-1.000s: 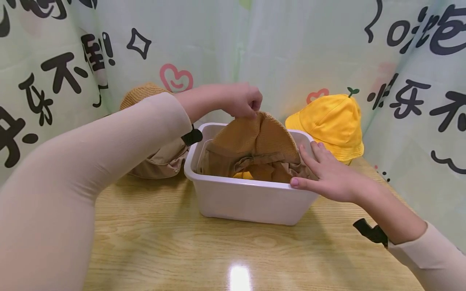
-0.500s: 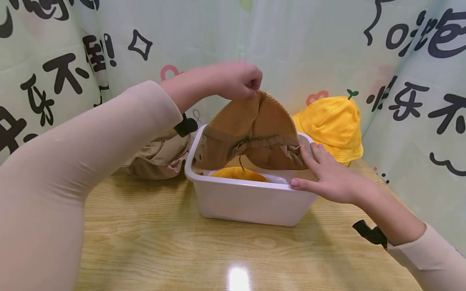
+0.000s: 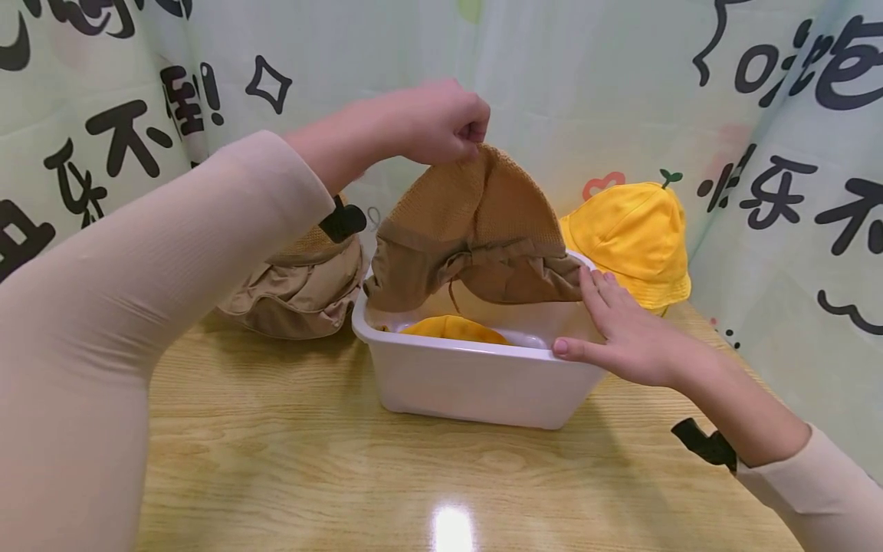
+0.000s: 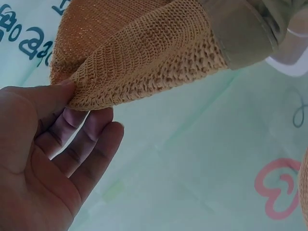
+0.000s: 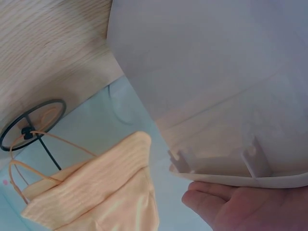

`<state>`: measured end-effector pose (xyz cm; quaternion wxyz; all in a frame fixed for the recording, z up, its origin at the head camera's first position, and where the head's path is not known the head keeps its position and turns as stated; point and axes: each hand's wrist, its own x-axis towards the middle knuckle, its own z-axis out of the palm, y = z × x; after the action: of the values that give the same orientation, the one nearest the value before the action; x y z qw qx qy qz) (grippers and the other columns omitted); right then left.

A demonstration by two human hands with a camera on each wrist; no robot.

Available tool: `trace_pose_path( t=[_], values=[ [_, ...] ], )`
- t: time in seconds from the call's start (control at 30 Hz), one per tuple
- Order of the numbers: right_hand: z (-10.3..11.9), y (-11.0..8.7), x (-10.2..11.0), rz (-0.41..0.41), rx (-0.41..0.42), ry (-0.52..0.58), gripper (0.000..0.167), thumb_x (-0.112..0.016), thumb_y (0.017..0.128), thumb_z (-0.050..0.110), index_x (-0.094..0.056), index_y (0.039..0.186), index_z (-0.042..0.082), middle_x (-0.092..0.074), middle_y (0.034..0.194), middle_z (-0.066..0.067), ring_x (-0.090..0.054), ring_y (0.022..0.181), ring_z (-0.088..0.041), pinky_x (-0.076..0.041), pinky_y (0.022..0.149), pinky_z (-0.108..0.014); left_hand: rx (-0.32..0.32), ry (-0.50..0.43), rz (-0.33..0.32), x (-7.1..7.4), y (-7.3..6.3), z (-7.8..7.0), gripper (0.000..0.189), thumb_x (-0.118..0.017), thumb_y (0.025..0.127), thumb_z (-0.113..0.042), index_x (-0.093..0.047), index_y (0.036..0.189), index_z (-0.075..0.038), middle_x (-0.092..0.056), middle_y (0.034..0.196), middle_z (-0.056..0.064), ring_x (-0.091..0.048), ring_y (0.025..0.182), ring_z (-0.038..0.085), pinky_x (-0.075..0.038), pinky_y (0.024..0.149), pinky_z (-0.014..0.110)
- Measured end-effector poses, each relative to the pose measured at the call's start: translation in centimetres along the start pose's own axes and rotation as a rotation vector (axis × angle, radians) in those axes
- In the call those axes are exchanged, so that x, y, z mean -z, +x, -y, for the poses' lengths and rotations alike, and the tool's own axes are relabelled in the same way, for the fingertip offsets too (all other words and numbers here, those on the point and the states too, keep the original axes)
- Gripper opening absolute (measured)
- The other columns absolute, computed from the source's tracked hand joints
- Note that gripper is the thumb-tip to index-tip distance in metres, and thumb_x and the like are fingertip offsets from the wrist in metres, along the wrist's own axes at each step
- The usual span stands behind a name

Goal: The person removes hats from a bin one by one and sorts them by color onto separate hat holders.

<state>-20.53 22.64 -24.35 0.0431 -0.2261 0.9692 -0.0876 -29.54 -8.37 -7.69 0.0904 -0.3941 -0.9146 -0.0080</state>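
My left grip [image 3: 447,123] pinches the brown hat [image 3: 507,203] by its knitted top; the hat hangs at six o'clock from it, widest from nine to three, over the white tub [image 3: 476,387]. My right grip [image 3: 631,333], fingers straight, rests at the tub's four-o'clock corner.

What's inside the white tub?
Something yellow, perhaps a hat, shows inside. The front wall hides its lower part; the brown hat hides part of the back.
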Motion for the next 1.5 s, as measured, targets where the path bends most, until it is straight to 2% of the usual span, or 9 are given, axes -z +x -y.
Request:
trace_pose_path(
  t=[0.17, 0.47, 0.7, 1.1, 1.23, 1.33, 1.5],
  values=[
    [0.0, 0.0, 0.0, -0.010, 0.013, 0.008, 0.111, -0.055, 0.093, 0.063, 0.016, 0.156, 0.004, 0.017, 0.165, -0.015, 0.007, 0.152, -0.042, -0.005, 0.120, -0.060, 0.017, 0.033, -0.026, 0.5, -0.3, 0.6, 0.008, -0.048, 0.098, -0.007, -0.054, 0.098, -0.003, -0.048, 0.088, 0.006, -0.042, 0.081, 0.021, -0.034, 0.077, 0.034],
    [0.2, 0.3, -0.1, -0.004, 0.011, -0.009, 0.109, -0.054, 0.093, 0.064, 0.011, 0.158, 0.005, 0.015, 0.165, -0.016, 0.006, 0.152, -0.043, -0.008, 0.118, -0.063, 0.048, 0.112, -0.077, 1.1, -1.0, 1.7, 0.012, -0.040, 0.092, 0.000, -0.049, 0.088, -0.006, -0.044, 0.085, 0.007, -0.040, 0.080, 0.022, -0.031, 0.073, 0.035],
    [0.4, 0.3, -0.1, 0.003, 0.005, -0.012, 0.105, -0.053, 0.094, 0.065, 0.007, 0.159, 0.008, 0.013, 0.165, -0.020, 0.007, 0.151, -0.045, -0.010, 0.116, -0.066, 0.092, 0.075, -0.117, 2.0, -2.0, 2.7, 0.012, -0.046, 0.099, -0.006, -0.055, 0.103, 0.000, -0.051, 0.094, 0.011, -0.046, 0.089, 0.027, -0.039, 0.084, 0.042],
    [0.3, 0.3, -0.2, 0.003, -0.005, -0.013, 0.106, -0.053, 0.093, 0.065, 0.008, 0.159, 0.011, 0.013, 0.165, -0.021, 0.005, 0.150, -0.048, -0.011, 0.115, -0.068, 0.125, 0.095, -0.270, 3.3, -4.4, 4.6, 0.020, -0.047, 0.104, -0.013, -0.057, 0.113, 0.003, -0.057, 0.111, 0.018, -0.048, 0.099, 0.033, -0.040, 0.093, 0.048],
    [0.2, 0.2, -0.3, 0.003, -0.009, -0.003, 0.106, -0.054, 0.093, 0.065, 0.009, 0.159, 0.013, 0.011, 0.164, -0.024, 0.004, 0.149, -0.050, -0.013, 0.113, -0.070, 0.129, 0.093, -0.342, 3.4, -5.2, 5.5, 0.020, -0.048, 0.105, -0.013, -0.057, 0.113, 0.003, -0.057, 0.114, 0.019, -0.048, 0.103, 0.034, -0.040, 0.094, 0.048],
    [0.2, 0.1, -0.3, 0.003, -0.011, 0.006, 0.105, -0.054, 0.093, 0.065, 0.010, 0.159, 0.013, 0.011, 0.164, -0.024, 0.004, 0.150, -0.050, -0.014, 0.112, -0.071, 0.159, 0.108, -0.387, 3.6, -5.8, 6.1, 0.023, -0.047, 0.105, -0.014, -0.059, 0.116, 0.002, -0.058, 0.118, 0.020, -0.049, 0.107, 0.035, -0.039, 0.096, 0.049],
    [0.0, 0.0, -0.2, 0.000, -0.011, 0.009, 0.104, -0.054, 0.093, 0.064, 0.009, 0.160, 0.014, 0.012, 0.164, -0.024, 0.005, 0.150, -0.048, -0.014, 0.112, -0.071, 0.234, 0.140, -0.434, 3.9, -6.6, 6.7, 0.029, -0.043, 0.107, -0.021, -0.062, 0.118, -0.001, -0.058, 0.121, 0.019, -0.049, 0.102, 0.035, -0.040, 0.092, 0.051]
  ],
)
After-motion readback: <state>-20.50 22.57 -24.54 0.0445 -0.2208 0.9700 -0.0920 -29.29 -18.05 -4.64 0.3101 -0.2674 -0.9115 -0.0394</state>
